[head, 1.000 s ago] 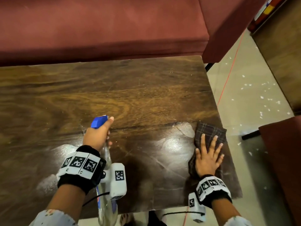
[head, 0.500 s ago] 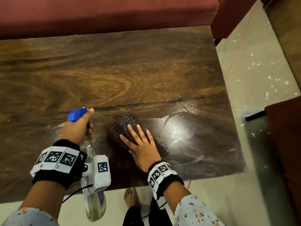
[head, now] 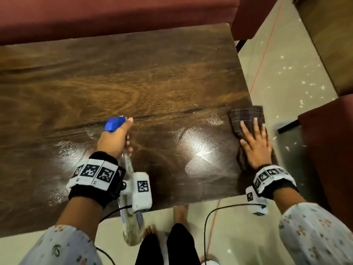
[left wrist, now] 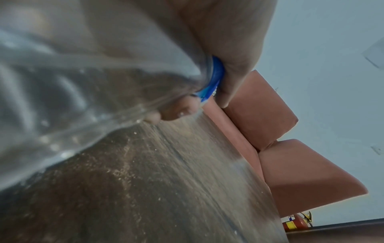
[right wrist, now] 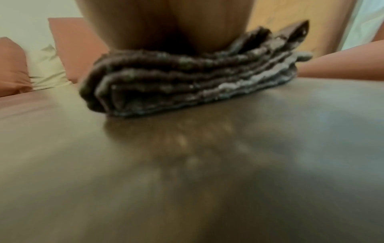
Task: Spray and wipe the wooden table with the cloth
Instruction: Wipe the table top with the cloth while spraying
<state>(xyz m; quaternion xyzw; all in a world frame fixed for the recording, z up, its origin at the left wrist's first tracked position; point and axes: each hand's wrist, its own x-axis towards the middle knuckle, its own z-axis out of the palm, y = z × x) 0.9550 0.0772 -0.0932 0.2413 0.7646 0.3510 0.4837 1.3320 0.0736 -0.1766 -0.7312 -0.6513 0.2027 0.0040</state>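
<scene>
The dark wooden table [head: 145,77] fills the head view, with wet shiny streaks near its front. My left hand [head: 114,138] grips the neck of a clear spray bottle [head: 131,222] with a blue nozzle [head: 114,124]; the bottle body hangs down past the table's front edge. In the left wrist view the clear spray bottle [left wrist: 83,74] fills the left, fingers curled round its blue collar. My right hand [head: 256,144] lies flat with fingers spread on a folded dark plaid cloth [head: 246,117] at the table's right edge. The folded cloth [right wrist: 187,78] sits under my palm.
A maroon sofa [head: 114,14] runs along the table's far side. A maroon seat [head: 332,150] stands close to the right. Pale floor [head: 282,88] with white flecks and a red cable lies between them. My bare feet [head: 179,213] are below the table's front edge.
My right hand has slid the cloth from the table's middle, near the bottle, back out to the right edge. The left hand keeps its grip on the bottle.
</scene>
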